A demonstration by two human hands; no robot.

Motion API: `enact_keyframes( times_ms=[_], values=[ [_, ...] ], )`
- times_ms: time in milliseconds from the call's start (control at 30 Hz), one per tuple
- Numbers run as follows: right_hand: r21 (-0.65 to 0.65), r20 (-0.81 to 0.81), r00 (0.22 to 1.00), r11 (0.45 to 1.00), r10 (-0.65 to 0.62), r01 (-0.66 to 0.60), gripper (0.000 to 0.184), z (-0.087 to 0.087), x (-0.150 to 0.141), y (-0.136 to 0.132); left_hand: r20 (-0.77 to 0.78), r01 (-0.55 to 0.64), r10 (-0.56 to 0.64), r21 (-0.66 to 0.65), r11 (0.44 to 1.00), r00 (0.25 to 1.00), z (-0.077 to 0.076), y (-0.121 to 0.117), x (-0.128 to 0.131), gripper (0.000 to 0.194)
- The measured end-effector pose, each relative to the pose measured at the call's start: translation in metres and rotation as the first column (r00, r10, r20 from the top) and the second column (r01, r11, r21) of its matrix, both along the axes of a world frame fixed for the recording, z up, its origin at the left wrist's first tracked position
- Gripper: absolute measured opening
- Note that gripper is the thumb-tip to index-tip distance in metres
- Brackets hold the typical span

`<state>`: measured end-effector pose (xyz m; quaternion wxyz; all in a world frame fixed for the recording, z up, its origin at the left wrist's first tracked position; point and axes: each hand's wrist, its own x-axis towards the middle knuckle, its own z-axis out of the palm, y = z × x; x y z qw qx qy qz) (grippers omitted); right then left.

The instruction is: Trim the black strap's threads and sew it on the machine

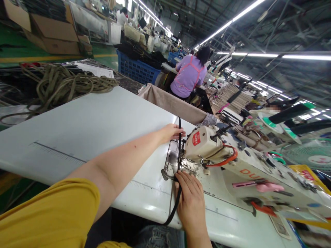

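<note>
A narrow black strap [175,206] runs under the head of a white sewing machine [201,143] and hangs down over the table's front edge. Behind the needle area, my left hand [172,133] has its fingers closed around the far part of the strap. On the near side, my right hand [190,193] pinches the strap against the table just in front of the metal plate [172,156]; its thumb is mostly hidden under the fingers. The strap lies across that plate between both hands.
The white table [85,127] carries a printed ruler and, at its far left, a heap of olive cord [59,81]. A fabric-lined bin [170,101] adjoins the back edge. Pink-handled snips [269,186] lie on the machine body. Beyond sits a person in purple [187,75].
</note>
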<state>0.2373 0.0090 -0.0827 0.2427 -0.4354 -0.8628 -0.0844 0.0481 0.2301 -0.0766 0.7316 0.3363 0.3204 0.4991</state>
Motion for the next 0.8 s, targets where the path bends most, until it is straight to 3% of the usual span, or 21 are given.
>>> enact_keyframes(
  times_ms=[133, 233, 800],
  values=[
    [0.003, -0.004, 1.000, 1.000, 0.005, -0.005, 0.029, 0.000, 0.000, 0.000, -0.068, 0.138, -0.140, -0.026, 0.990, 0.988, -0.006, -0.007, 0.015, 0.015],
    [0.008, -0.014, 1.000, 1.000, 0.007, -0.007, 0.029, 0.001, -0.001, 0.000, -0.085, 0.159, -0.161, -0.027, 0.987, 0.983, -0.009, -0.008, 0.019, 0.018],
    [0.012, -0.001, 1.000, 1.000, -0.003, 0.003, 0.027, -0.001, 0.000, 0.001, 0.013, -0.113, 0.113, -0.002, 0.994, 0.993, 0.006, 0.002, -0.008, 0.016]
  ],
)
